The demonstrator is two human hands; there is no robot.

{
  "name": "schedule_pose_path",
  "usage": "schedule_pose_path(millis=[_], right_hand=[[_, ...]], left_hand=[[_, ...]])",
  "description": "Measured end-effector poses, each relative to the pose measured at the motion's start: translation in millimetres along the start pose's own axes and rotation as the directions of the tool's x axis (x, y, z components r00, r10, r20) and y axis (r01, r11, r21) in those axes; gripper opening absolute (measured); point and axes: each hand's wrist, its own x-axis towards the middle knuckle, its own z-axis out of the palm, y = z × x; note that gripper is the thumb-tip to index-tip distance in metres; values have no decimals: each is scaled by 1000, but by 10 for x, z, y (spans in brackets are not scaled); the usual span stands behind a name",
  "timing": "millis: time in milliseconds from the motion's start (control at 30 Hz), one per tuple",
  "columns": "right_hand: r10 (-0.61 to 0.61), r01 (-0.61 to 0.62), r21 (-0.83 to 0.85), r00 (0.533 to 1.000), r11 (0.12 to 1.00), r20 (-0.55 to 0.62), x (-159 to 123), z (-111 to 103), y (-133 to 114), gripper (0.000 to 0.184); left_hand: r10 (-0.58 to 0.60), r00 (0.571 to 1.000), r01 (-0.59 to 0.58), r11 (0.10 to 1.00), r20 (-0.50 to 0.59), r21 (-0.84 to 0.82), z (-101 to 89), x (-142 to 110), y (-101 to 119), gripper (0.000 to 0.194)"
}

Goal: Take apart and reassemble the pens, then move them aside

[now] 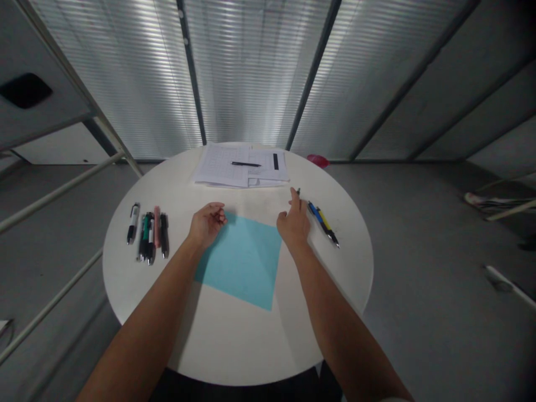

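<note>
A light-blue sheet of paper [243,257] lies at an angle on the round white table [234,346]. My left hand [207,223] is at the sheet's far left corner, its fingers curled in and nothing visible in them. To the right of the sheet, my right hand [294,223] has its index finger stretched forward and its thumb apart. A small dark pen end [298,191] shows beside those fingertips; the rest of it is hidden, and whether I touch it is unclear. Just right of this hand lie a blue pen [317,213] and a yellow pen [325,220], side by side.
Several pens and markers [151,234] lie in a group on the table's left side. At the far edge are printed papers [224,167] with a black pen [246,164] on top. A metal rail [62,187] runs left of the table. Behind stand blinds [251,72].
</note>
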Motion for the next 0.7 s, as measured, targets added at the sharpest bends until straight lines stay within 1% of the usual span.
schedule_pose_path(millis=[133,267,400,567,700], right_hand=[[52,-43,-188,998,981,38,15,-43,46,68],[105,-89,-272,994,958,43,25,-63,85,66],[130,-109,-277,990,955,58,42,-53,113,62],[168,-143,-251,982,957,84,70,-40,145,50],[182,-155,-250,979,956,90,87,-48,166,45]], left_hand=[[9,1000,-9,1000,1,-4,0,-4,0,11],[12,1000,-12,1000,6,-1,-2,-4,1,11],[3,1000,-3,1000,9,-7,-4,0,0,10],[5,1000,-5,1000,18,0,-10,10,-6,10],[11,1000,-11,1000,14,5,-6,7,-8,11]])
